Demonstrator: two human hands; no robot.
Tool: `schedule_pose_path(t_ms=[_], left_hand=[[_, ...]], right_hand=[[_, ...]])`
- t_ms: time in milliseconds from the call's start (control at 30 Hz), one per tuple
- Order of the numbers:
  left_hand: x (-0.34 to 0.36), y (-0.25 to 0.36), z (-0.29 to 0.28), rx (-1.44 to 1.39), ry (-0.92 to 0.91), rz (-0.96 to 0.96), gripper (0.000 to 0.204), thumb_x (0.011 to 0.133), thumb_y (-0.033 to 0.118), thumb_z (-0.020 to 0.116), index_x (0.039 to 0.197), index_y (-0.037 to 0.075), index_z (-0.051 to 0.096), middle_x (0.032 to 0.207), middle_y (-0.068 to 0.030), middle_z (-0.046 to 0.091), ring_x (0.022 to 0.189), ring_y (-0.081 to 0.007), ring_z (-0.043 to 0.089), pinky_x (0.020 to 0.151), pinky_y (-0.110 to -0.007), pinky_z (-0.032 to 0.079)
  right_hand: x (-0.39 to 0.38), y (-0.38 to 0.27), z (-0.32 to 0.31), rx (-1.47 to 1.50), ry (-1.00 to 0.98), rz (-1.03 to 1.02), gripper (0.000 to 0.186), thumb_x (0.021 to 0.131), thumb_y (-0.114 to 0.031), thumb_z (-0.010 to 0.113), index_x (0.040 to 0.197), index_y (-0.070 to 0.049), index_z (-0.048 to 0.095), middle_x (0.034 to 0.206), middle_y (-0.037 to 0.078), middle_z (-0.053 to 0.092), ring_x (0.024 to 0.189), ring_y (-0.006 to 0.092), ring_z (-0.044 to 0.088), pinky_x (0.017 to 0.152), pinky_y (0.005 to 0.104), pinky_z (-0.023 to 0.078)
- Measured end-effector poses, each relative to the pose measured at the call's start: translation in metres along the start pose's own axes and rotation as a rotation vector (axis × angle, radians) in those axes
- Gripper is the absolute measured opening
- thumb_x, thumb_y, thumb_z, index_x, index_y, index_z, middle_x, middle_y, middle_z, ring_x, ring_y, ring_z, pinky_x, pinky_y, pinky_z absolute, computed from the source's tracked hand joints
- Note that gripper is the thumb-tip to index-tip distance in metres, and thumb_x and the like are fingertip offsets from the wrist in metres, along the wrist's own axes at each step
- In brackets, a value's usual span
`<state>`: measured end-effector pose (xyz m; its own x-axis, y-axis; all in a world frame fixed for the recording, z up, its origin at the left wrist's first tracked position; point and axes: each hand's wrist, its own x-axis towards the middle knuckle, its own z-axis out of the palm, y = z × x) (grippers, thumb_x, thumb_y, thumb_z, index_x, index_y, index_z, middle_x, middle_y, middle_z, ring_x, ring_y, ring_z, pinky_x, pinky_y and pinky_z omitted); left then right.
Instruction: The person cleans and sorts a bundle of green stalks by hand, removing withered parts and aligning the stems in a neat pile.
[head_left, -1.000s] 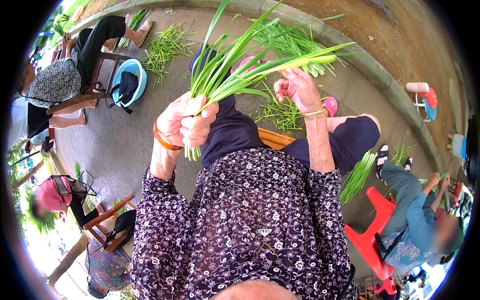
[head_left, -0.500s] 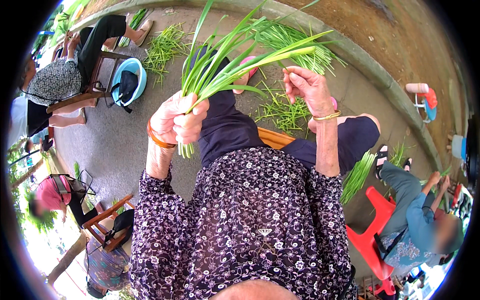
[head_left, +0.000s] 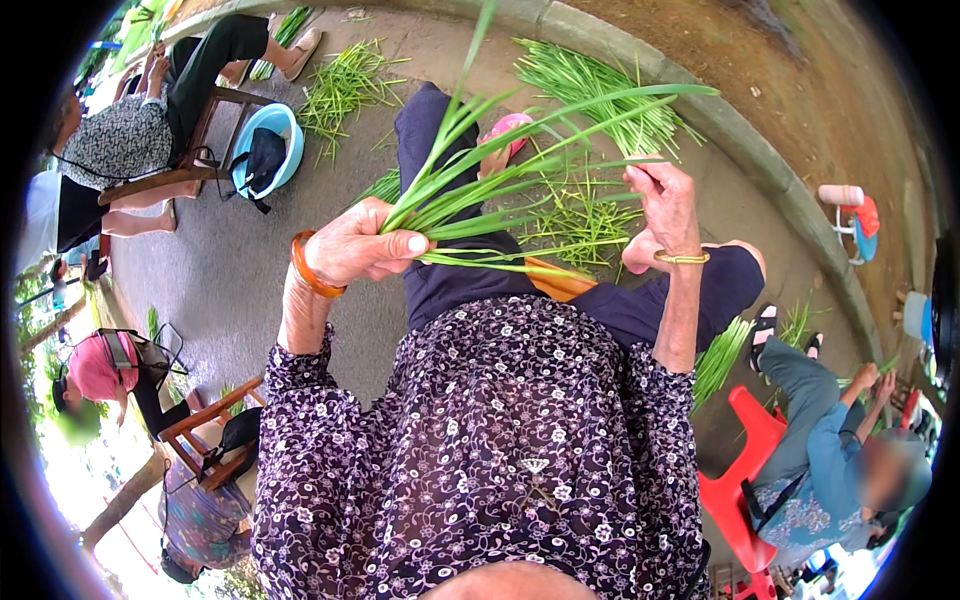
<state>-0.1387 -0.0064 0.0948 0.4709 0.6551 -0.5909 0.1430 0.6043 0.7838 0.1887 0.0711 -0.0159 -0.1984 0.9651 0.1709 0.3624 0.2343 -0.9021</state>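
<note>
My left hand (head_left: 362, 243), with an orange bangle at its wrist, is closed round the lower part of a bunch of green chives (head_left: 480, 190) over my lap. The long flat leaves fan out up and to the right. To the right, my right hand (head_left: 668, 205) has thumb and forefinger pinched on the tip of a chive leaf that reaches across from the bunch. A thin gold bracelet circles that wrist. The lower ends of the bunch are hidden behind my left hand.
Cut chive pieces (head_left: 580, 225) lie scattered between my feet. A larger pile of chives (head_left: 610, 95) rests by the curb (head_left: 700, 95). At left, a person sits beside a blue basin (head_left: 290, 150) holding a black bag. Another sits on a red chair (head_left: 740, 490) at right.
The bunch has tipped over to the right, and its leaves spread wider. My left hand has turned with it, and my right hand has shifted right and slightly down.
</note>
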Motion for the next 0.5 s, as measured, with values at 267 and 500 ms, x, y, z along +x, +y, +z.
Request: schedule_pose_path(t_ms=[267,500], left_hand=[[0.000,-0.005,-0.005,0.127,-0.043,-0.004,0.028,0.081,0.030,0.056,0.074,0.004,0.054,0.052,0.0080,0.034,0.042,-0.0009,0.026,0.036,-0.019,0.018],[-0.004,-0.008,-0.007,0.126,0.000,-0.017,0.029,0.081,0.032,0.056,0.077,0.003,0.055,0.052,0.0078,0.034,0.042,-0.0012,0.027,0.036,-0.019,0.018]], right_hand=[[-0.002,-0.010,-0.002,-0.237,0.021,-0.129,0.009,0.073,-0.006,0.059,0.079,0.001,0.059,0.071,0.012,0.057,0.063,0.0240,0.056,0.056,0.0302,0.043],[-0.002,-0.009,-0.003,-0.316,-0.020,-0.204,0.009,0.074,0.000,0.055,0.082,0.002,0.057,0.072,0.010,0.055,0.061,0.0198,0.053,0.055,0.0269,0.042]])
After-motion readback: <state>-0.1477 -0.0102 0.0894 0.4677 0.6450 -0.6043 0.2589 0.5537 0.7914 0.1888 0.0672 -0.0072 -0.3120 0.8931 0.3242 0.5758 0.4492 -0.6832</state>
